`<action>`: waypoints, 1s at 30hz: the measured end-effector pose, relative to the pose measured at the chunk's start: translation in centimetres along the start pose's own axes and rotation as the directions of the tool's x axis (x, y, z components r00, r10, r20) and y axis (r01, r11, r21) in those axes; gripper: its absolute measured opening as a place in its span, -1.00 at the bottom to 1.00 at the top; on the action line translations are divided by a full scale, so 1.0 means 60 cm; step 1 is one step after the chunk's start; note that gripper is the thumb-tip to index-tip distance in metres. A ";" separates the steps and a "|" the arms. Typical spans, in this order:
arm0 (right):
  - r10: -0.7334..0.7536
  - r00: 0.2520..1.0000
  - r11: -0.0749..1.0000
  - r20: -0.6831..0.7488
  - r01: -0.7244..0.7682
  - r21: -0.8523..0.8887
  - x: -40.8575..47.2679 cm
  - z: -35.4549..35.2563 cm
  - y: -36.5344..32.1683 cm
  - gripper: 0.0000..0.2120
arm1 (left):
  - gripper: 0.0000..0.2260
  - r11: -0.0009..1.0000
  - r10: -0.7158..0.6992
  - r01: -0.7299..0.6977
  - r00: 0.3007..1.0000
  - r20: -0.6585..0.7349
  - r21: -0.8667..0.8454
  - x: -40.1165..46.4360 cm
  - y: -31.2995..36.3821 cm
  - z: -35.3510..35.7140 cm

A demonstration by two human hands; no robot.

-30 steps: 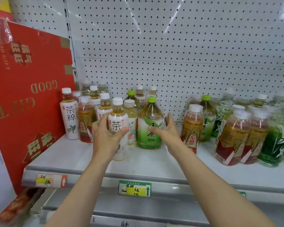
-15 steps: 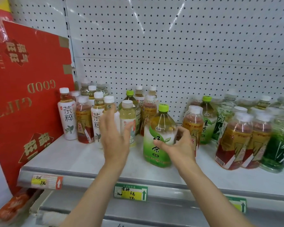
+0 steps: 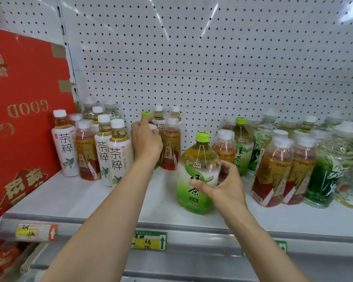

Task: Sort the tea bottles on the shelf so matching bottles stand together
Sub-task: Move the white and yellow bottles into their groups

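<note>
My right hand (image 3: 222, 186) grips a large green-tea bottle (image 3: 198, 176) with a lime cap, standing near the shelf's front. My left hand (image 3: 146, 139) reaches back among the small bottles, fingers curled over a white-capped bottle (image 3: 153, 127) mostly hidden behind it; a green-capped bottle (image 3: 146, 114) shows just above the fingers. To the left stand white-labelled tea bottles (image 3: 116, 151) mixed with a red-and-gold one (image 3: 85, 153). Another red-and-gold bottle (image 3: 171, 145) stands right of my left hand.
A red gift carton (image 3: 25, 119) leans at the shelf's left end. At the right crowd more red-and-gold bottles (image 3: 273, 171), a green-tea bottle (image 3: 240, 147) and clear green bottles (image 3: 324, 176). Pegboard (image 3: 212, 58) backs the shelf (image 3: 90, 198); price tags (image 3: 149, 240) line its front rail.
My right hand has pulled the large green-tea bottle forward and to the right. My left hand let go of the white-labelled bottle, now set beside its match, and moved back onto another small bottle.
</note>
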State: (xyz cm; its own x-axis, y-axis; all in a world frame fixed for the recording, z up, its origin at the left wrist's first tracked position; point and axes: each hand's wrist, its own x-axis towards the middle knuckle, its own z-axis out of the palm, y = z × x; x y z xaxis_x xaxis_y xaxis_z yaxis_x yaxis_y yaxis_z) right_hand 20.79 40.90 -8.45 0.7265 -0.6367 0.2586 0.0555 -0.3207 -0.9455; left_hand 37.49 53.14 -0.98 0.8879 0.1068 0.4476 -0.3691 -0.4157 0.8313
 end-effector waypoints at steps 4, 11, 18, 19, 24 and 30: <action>-0.004 1.000 1.000 0.008 0.004 0.006 0.000 -0.005 0.001 0.08 | -0.64 0.996 0.084 -0.081 0.994 0.067 -0.048 -0.019 0.000 -0.018; -0.003 1.000 1.000 0.030 0.002 0.029 -0.004 -0.008 0.011 0.07 | -0.53 0.956 0.155 -0.078 0.953 0.260 -0.282 -0.075 0.016 -0.070; 0.040 0.992 0.998 0.123 -0.045 0.037 -0.015 -0.018 0.015 -0.02 | -0.25 0.808 -0.005 0.382 0.766 0.643 -0.449 -0.120 -0.073 -0.068; 0.047 0.993 0.997 0.112 -0.053 0.048 -0.015 -0.020 0.012 -0.02 | -0.22 0.802 0.009 0.378 0.767 0.642 -0.463 -0.124 -0.080 -0.064; 0.069 0.995 0.982 0.069 -0.080 0.172 -0.032 -0.061 -0.019 -0.15 | -0.33 0.754 0.047 0.342 0.824 0.565 -0.561 -0.149 -0.057 -0.055; 0.016 0.999 0.956 0.052 -0.030 0.291 -0.053 -0.192 -0.063 -0.34 | -0.51 0.658 0.135 0.363 0.806 0.577 -0.660 -0.221 0.048 -0.027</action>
State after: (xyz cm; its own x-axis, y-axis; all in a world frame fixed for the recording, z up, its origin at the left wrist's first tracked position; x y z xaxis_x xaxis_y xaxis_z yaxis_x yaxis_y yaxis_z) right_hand 10.38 36.03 -3.39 0.7621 -0.6041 0.2329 0.2305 -0.0830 -0.9695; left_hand 24.23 51.99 -3.98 0.8240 -0.4910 0.2826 -0.1021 0.3619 0.9266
